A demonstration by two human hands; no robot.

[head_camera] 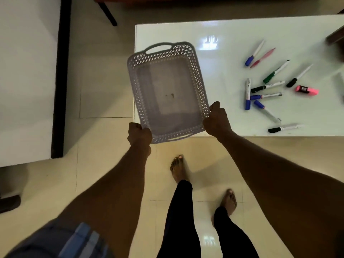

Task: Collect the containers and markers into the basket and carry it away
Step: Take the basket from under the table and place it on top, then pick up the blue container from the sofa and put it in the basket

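Basket [167,90]: grey, perforated walls, a handle slot at each short end, empty apart from a couple of small dark specks on its floor. It is held in the air at the near left corner of the white table [232,34], partly over the tabletop and partly over the tiled floor [104,164].

Left hand [139,135]: fist wrapped tight on the basket's near left corner. Right hand [216,120]: fingers clamped over the near right corner of the rim. Both grips sit on the near end, not on the handles (likely because the corners give better control of tilt while lowering it). The open side faces up, the far end pointing away from the person.

Markers [264,86]: roughly ten, scattered loose on the right part of the table, well apart from the basket; caps blue, black, green, red. A pink highlighter [307,90] lies among them on the right. None is in the basket.

Containers: none clearly visible; a dark object [335,36] and a pale one at the right edge are cut off, so I cannot tell what they are.

Judgement: the basket is probably being positioned for setting down on the bare left part of the table, beside the markers, so that both hands come free for collecting. Collection not yet begun.

Person stands barefoot at the table's near edge.
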